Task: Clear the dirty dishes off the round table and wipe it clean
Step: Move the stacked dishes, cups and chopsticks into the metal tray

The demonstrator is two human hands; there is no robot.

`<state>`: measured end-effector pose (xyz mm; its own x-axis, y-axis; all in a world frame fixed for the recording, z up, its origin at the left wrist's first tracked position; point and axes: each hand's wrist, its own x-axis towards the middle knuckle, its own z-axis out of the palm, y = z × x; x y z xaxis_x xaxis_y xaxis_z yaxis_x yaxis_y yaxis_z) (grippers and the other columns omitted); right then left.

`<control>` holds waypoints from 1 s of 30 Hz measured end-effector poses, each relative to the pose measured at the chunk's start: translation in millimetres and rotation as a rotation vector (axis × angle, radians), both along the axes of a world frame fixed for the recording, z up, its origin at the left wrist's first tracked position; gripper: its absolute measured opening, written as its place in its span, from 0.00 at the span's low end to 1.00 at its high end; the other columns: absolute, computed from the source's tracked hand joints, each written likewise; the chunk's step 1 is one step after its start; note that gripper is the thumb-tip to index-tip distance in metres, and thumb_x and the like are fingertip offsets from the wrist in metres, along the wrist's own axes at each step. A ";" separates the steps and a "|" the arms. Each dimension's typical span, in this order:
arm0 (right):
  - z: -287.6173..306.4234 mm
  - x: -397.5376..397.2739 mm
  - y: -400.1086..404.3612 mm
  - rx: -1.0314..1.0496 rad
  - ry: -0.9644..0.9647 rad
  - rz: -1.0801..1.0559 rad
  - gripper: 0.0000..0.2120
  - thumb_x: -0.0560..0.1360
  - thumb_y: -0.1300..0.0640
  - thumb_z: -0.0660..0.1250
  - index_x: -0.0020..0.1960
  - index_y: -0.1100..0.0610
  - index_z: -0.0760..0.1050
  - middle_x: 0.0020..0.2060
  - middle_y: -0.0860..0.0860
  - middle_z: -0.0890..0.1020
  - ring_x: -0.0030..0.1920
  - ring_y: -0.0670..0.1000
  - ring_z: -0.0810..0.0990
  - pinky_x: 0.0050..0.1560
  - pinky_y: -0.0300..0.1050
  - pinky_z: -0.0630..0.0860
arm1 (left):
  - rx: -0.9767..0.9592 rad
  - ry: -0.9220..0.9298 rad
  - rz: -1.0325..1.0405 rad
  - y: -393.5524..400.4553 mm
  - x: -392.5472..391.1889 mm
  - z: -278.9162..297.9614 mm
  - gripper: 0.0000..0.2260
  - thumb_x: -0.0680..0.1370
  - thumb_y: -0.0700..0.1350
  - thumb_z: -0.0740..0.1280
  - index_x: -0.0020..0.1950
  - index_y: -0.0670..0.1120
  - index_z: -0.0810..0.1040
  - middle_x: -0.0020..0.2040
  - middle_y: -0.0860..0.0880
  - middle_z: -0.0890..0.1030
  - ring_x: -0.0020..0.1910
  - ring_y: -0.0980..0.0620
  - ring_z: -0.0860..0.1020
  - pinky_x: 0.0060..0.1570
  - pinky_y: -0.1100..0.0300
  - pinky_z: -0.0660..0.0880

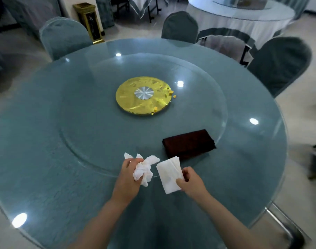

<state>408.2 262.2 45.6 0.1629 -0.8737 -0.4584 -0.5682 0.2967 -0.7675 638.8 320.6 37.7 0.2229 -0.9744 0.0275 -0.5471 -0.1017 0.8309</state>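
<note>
The round glass table (45, 168) fills the view, with a glass turntable (92, 97) on a gold hub (133, 103) at its middle. Small yellow food crumbs (171, 92) lie on and beside the hub's right and front edge. My left hand (128, 175) grips a crumpled white tissue (144, 170) just above the near part of the table. My right hand (191, 180) pinches a flat folded white napkin (169, 174) by its lower right corner. A dark brown folded cloth (188, 143) lies on the turntable's near right edge, just beyond the napkin.
Covered chairs stand around the far side: one at the back left (63, 36), one at the back (179, 26), one at the right (279, 65). Another round table (243, 17) is behind. A gold stand (89, 21) is by the wall.
</note>
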 end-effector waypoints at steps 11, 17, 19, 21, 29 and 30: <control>-13.1 -148.4 105.6 -0.006 -0.058 -0.400 0.11 0.76 0.61 0.67 0.50 0.45 0.73 0.47 0.44 0.83 0.49 0.48 0.81 0.51 0.49 0.78 | 0.084 0.024 -0.314 15.5 -137.0 -9.2 0.18 0.71 0.47 0.65 0.61 0.55 0.74 0.57 0.60 0.68 0.52 0.65 0.73 0.44 0.73 0.70; -18.3 -219.6 172.1 0.024 -0.029 -0.557 0.10 0.78 0.62 0.63 0.54 0.47 0.72 0.46 0.43 0.80 0.48 0.48 0.80 0.48 0.46 0.77 | 0.070 0.037 -0.449 39.8 -211.7 -5.3 0.17 0.73 0.45 0.64 0.61 0.58 0.72 0.58 0.64 0.67 0.53 0.66 0.72 0.46 0.75 0.68; -21.2 -243.4 193.5 0.046 -0.034 -0.616 0.10 0.79 0.62 0.61 0.55 0.49 0.71 0.46 0.44 0.79 0.45 0.45 0.78 0.41 0.39 0.75 | 0.077 0.044 -0.479 50.7 -238.2 -8.2 0.16 0.76 0.40 0.67 0.61 0.56 0.73 0.58 0.63 0.67 0.54 0.64 0.72 0.47 0.75 0.69; -26.6 -266.9 213.4 0.083 -0.032 -0.691 0.11 0.79 0.63 0.60 0.57 0.50 0.72 0.47 0.45 0.79 0.45 0.44 0.78 0.40 0.39 0.74 | 0.085 0.067 -0.514 61.7 -265.0 -10.7 0.18 0.76 0.38 0.68 0.61 0.54 0.75 0.58 0.60 0.68 0.55 0.62 0.73 0.50 0.75 0.69; -66.2 -336.1 261.1 0.218 -0.068 -1.057 0.15 0.77 0.65 0.57 0.63 0.57 0.69 0.53 0.53 0.78 0.50 0.50 0.76 0.43 0.44 0.74 | 0.149 0.076 -0.697 85.6 -351.8 -36.9 0.16 0.76 0.40 0.69 0.62 0.54 0.74 0.59 0.61 0.68 0.54 0.65 0.73 0.50 0.76 0.70; -73.2 -341.3 261.6 0.236 -0.075 -1.113 0.15 0.77 0.65 0.57 0.63 0.58 0.69 0.54 0.54 0.77 0.50 0.52 0.76 0.46 0.46 0.74 | 0.165 0.052 -0.721 86.3 -359.0 -44.3 0.17 0.76 0.40 0.69 0.61 0.55 0.74 0.59 0.62 0.68 0.54 0.66 0.73 0.49 0.76 0.69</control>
